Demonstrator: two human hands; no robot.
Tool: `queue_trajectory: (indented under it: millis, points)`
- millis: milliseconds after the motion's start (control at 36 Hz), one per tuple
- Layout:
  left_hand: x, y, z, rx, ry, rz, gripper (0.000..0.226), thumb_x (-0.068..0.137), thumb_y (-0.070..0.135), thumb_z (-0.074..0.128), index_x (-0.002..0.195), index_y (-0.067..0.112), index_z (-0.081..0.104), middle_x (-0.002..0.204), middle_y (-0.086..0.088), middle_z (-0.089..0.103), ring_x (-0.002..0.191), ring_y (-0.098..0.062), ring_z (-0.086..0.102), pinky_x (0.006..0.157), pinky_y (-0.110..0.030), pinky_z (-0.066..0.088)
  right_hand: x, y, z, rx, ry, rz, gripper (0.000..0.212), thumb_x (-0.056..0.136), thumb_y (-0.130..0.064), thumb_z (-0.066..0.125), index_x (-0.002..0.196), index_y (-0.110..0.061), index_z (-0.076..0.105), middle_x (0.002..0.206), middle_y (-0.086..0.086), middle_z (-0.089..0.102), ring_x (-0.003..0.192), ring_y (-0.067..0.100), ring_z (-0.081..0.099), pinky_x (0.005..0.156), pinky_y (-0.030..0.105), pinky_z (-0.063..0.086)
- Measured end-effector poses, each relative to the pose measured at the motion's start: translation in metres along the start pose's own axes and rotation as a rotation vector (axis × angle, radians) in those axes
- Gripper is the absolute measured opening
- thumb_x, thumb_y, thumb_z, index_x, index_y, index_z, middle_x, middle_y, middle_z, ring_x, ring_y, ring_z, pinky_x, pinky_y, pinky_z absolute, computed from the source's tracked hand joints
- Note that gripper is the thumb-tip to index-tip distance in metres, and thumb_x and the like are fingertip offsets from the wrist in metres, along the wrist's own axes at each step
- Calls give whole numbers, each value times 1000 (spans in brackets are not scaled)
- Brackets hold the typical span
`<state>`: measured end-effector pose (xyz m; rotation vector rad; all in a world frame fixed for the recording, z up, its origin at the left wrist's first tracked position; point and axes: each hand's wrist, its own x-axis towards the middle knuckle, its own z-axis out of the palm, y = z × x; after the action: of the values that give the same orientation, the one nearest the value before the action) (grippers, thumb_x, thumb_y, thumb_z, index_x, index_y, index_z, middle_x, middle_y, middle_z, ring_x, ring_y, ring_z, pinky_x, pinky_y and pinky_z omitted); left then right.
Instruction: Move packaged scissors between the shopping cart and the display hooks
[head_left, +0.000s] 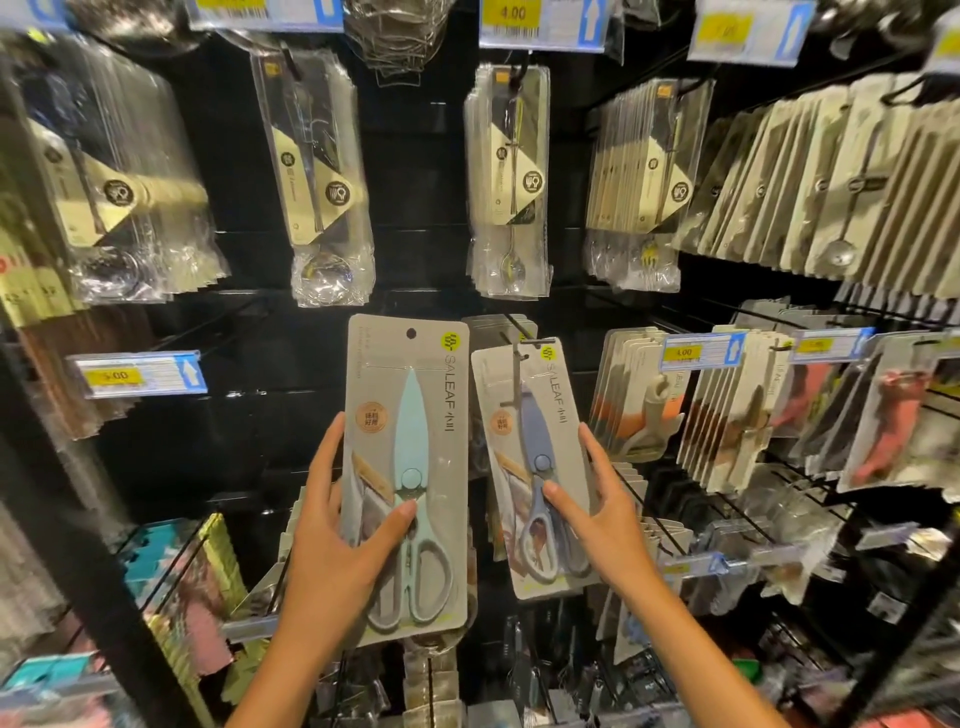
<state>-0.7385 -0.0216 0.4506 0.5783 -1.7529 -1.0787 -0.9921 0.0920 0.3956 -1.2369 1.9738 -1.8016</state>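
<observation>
My left hand (337, 540) grips a grey card pack of scissors with a mint-green blade cover (408, 452), held upright in front of the black display wall. My right hand (597, 514) holds a second pack with a blue-covered pair (535, 457), thumb on the front, fingers along its right edge. The top of that pack sits at a display hook (519, 358), in front of more scissor packs hanging there. The shopping cart is out of view.
Rows of hooks carry bagged cutlery (511, 176) above and carded kitchen tools (737, 415) to the right. Yellow price tags (137, 374) stick out on hook ends. Coloured packs (182, 587) hang at the lower left.
</observation>
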Motion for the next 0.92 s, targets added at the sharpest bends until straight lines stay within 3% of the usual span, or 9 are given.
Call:
queue_trajectory:
  millis: [56,83,194,306,500,694,806,917]
  points:
    - [2,0,0,10,0,10,97,78,20,81,147,58,25,151,19,45,135,-16,51,108,-52,46,5,2,3,-138,-13,-2,81,96,-39,65,156,-49,11,128,-49,38,105,-26,52,87,7,45]
    - [4,1,0,13,1,13,97,78,20,81,148,58,25,150,20,45,135,-15,51,108,-51,47,8,4,6,-196,-22,-4,82,97,-44,62,155,-52,5,128,-47,38,103,-23,54,89,10,45]
    - [10,3,1,21,9,24,96,78,21,80,147,59,25,150,22,44,134,-13,52,106,-49,49,29,21,16,-325,-57,10,82,97,-58,50,150,-59,-13,143,-13,53,114,13,66,94,39,57]
    - [15,4,3,30,25,18,96,76,24,80,146,59,26,151,23,43,135,-14,50,106,-51,48,56,33,29,-388,-81,40,81,100,-57,44,143,-63,-24,155,3,44,115,29,66,90,56,56]
    - [23,10,8,46,40,20,95,73,33,80,144,63,25,149,23,45,133,-13,52,106,-46,49,100,49,46,-430,-130,97,85,100,-58,39,136,-61,-37,132,16,55,96,35,67,86,59,54]
    - [23,7,7,48,37,13,96,74,32,81,145,63,23,149,12,49,133,-19,54,103,-54,50,119,52,50,-476,-170,152,91,98,-65,40,127,-61,-46,124,17,52,88,34,65,86,55,53]
    - [21,7,7,59,34,7,97,74,33,81,144,64,22,148,12,50,132,-20,54,104,-55,49,112,47,46,-419,-176,118,89,100,-56,44,134,-62,-39,142,19,43,111,40,59,95,56,48]
    - [19,7,6,47,26,13,96,75,32,81,144,64,23,149,13,49,133,-19,53,104,-53,50,89,43,38,-312,-59,73,103,99,-33,61,144,-54,-28,164,12,17,147,35,30,115,51,33]
